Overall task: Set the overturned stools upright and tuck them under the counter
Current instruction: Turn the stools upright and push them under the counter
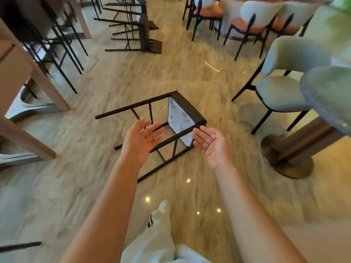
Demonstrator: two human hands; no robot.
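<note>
A black metal stool (182, 109) lies on its side on the marble floor in front of me, its legs pointing left and the white printed underside of its seat showing. My left hand (141, 140) hovers palm-up over the stool's legs, fingers spread, holding nothing. My right hand (212, 145) hangs open, palm-up, just beside the seat's near corner, not touching it as far as I can see. More overturned stools (133, 25) lie farther back, near the top centre. The counter (22, 73) stands at the left, with upright stools (57, 44) tucked beneath it.
A round table on a metal pedestal (288, 154) stands at the right with grey upholstered chairs (281, 88) around it. More chairs (252, 21) line the back right. Open floor lies between the counter and the fallen stool. My trouser leg and shoe (161, 224) show below.
</note>
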